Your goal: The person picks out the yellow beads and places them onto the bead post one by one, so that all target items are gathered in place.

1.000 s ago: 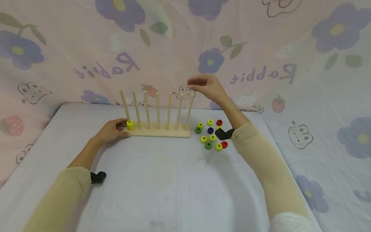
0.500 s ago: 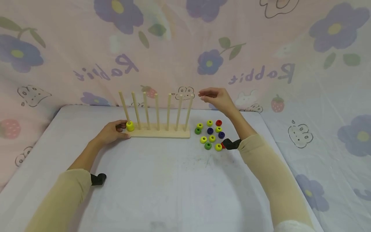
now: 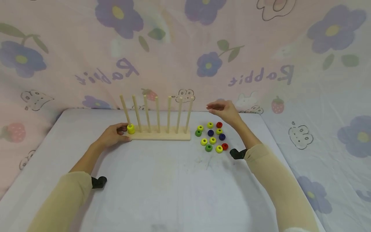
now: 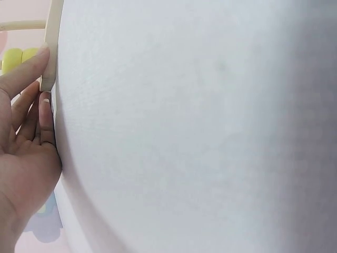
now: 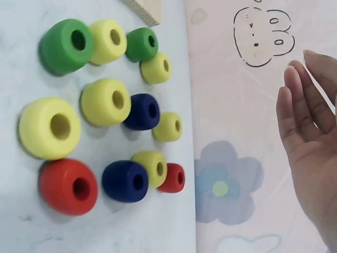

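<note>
Wooden peg rack [image 3: 153,136], one: on the white-covered table [image 3: 162,180], its left end gripped by my left hand [image 3: 114,135], seemingly for steadiness. Yellow beads [image 3: 131,129], two: on the leftmost peg [image 3: 126,111]. Loose beads [image 3: 213,140], twelve: beside the rack's right end, apparently within my reach. My right hand [image 3: 226,111]: aloft near them, fingers gently curved, holding nothing. Obscured: left fingertips against the base; most of the rack, cut off in the left-wrist view.

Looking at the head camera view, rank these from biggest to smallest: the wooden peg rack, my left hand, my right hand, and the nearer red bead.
1. Wooden peg rack, clearly largest.
2. Left hand and right hand: they look too alike to rank.
3. Nearer red bead, smallest.
</note>
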A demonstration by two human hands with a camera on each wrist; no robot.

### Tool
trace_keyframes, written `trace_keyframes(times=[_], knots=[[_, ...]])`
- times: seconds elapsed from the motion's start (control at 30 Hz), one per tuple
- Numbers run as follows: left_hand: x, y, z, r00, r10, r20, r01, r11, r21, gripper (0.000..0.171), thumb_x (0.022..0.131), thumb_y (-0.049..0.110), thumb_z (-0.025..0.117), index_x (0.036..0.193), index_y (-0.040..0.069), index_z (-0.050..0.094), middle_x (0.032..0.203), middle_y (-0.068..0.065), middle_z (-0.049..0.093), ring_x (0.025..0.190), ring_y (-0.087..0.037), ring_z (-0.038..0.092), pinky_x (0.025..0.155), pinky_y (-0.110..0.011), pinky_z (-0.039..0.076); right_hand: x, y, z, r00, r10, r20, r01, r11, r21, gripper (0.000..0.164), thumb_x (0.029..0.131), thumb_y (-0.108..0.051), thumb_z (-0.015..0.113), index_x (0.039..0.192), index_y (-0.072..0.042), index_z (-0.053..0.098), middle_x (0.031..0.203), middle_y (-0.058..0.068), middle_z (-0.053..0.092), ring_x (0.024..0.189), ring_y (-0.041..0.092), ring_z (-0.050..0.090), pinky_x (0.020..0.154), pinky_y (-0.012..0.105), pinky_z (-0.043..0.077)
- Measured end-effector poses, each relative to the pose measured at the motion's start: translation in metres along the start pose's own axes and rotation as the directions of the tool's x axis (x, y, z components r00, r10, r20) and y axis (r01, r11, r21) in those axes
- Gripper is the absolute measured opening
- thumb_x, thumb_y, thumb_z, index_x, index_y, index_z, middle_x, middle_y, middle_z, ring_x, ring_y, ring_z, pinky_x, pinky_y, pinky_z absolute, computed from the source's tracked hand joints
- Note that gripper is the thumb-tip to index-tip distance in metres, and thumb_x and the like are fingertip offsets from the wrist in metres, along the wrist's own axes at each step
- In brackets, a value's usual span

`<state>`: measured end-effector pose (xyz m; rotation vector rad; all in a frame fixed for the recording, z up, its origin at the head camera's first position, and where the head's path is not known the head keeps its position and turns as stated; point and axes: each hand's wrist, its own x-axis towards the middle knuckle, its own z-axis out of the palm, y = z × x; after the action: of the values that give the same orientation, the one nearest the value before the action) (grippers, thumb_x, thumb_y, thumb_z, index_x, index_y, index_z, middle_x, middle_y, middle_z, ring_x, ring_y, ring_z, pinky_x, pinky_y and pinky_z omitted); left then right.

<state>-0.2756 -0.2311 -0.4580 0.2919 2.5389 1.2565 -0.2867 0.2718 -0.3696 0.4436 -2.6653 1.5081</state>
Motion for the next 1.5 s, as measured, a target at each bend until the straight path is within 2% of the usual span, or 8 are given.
trace_keyframes(times=[0.23, 0.4, 0.53, 0.67, 0.8, 1.03, 1.3, 1.5], knots=[[0.001, 0.001, -0.001, 1.0, 0.004, -0.01, -0.004, 1.0, 0.003, 0.08, 0.086, 0.021, 0.079, 0.15, -0.001, 0.037, 0.138, -0.025, 0.048, 0.123, -0.039, 0.045, 0.107, -0.051, 0.036, -0.019, -0.006, -0.003, 0.997, 0.082, -0.005, -0.082, 0.996, -0.024, 0.029, 0.095, -0.01, 0.068, 0.122, 0.001, 0.068, 0.118, 0.017, 0.069, 0.105, 0.022, 0.067, 0.087, 0.021, 0.052], [0.0, 0.001, 0.001, 1.0, 0.006, -0.012, -0.005, 1.0, 0.012, 0.081, 0.086, 0.023, 0.08, 0.15, -0.002, 0.037, 0.138, -0.027, 0.049, 0.12, -0.038, 0.046, 0.105, -0.051, 0.037, -0.025, 0.027, -0.001, 0.994, 0.104, -0.044, -0.104, 0.995, 0.003, 0.029, 0.095, -0.015, 0.069, 0.121, -0.003, 0.07, 0.12, 0.016, 0.069, 0.104, 0.02, 0.068, 0.088, 0.022, 0.053], [-0.001, 0.0, 0.004, 1.0, 0.004, -0.01, -0.004, 1.0, 0.019, 0.081, 0.085, 0.023, 0.08, 0.15, -0.002, 0.038, 0.138, -0.027, 0.05, 0.12, -0.038, 0.047, 0.105, -0.051, 0.037, -0.036, 0.042, 0.0, 0.992, 0.097, -0.077, -0.102, 0.993, -0.06, 0.027, 0.094, -0.021, 0.07, 0.117, -0.008, 0.072, 0.117, 0.01, 0.071, 0.104, 0.02, 0.066, 0.088, 0.027, 0.053], [-0.001, 0.001, 0.004, 1.0, 0.009, -0.009, -0.008, 1.0, 0.026, 0.08, 0.086, 0.021, 0.08, 0.15, -0.002, 0.037, 0.138, -0.027, 0.05, 0.12, -0.039, 0.047, 0.105, -0.05, 0.037, -0.045, 0.051, 0.0, 0.987, 0.134, -0.094, -0.142, 0.987, -0.076, 0.025, 0.095, -0.023, 0.069, 0.117, -0.011, 0.072, 0.116, 0.007, 0.071, 0.103, 0.02, 0.066, 0.09, 0.03, 0.054], [0.0, 0.001, 0.003, 1.0, 0.013, -0.011, -0.013, 0.999, 0.032, 0.081, 0.085, 0.022, 0.08, 0.15, -0.003, 0.037, 0.138, -0.027, 0.05, 0.121, -0.038, 0.047, 0.106, -0.05, 0.037, -0.05, 0.057, 0.0, 0.982, 0.163, -0.093, -0.169, 0.984, -0.06, 0.025, 0.095, -0.02, 0.069, 0.118, -0.01, 0.071, 0.117, 0.011, 0.071, 0.104, 0.024, 0.066, 0.093, 0.035, 0.053], [0.002, 0.003, 0.001, 1.0, 0.016, -0.011, -0.016, 1.0, 0.02, 0.081, 0.086, 0.021, 0.08, 0.15, -0.002, 0.037, 0.138, -0.026, 0.051, 0.121, -0.038, 0.046, 0.106, -0.049, 0.036, -0.058, 0.067, -0.003, 0.979, 0.173, -0.105, -0.184, 0.976, -0.112, 0.026, 0.096, -0.02, 0.068, 0.12, -0.011, 0.07, 0.119, 0.008, 0.07, 0.109, 0.025, 0.063, 0.096, 0.043, 0.051], [0.001, 0.0, 0.003, 1.0, 0.008, -0.007, -0.008, 1.0, 0.026, 0.083, 0.085, 0.024, 0.081, 0.15, -0.002, 0.037, 0.138, -0.026, 0.051, 0.121, -0.038, 0.047, 0.106, -0.05, 0.037, -0.069, 0.083, -0.003, 0.942, 0.325, -0.088, -0.333, 0.938, -0.096, 0.029, 0.096, -0.025, 0.068, 0.123, -0.013, 0.069, 0.126, 0.009, 0.065, 0.116, 0.028, 0.058, 0.1, 0.044, 0.048], [-0.001, -0.001, 0.003, 1.0, 0.013, -0.02, -0.013, 1.0, 0.013, 0.081, 0.085, 0.022, 0.08, 0.149, -0.003, 0.037, 0.137, -0.026, 0.051, 0.119, -0.038, 0.047, 0.104, -0.048, 0.037, -0.069, 0.087, -0.001, 0.932, 0.35, -0.097, -0.359, 0.927, -0.103, 0.028, 0.097, -0.024, 0.067, 0.122, -0.011, 0.07, 0.125, 0.01, 0.066, 0.11, 0.028, 0.06, 0.098, 0.045, 0.05]])
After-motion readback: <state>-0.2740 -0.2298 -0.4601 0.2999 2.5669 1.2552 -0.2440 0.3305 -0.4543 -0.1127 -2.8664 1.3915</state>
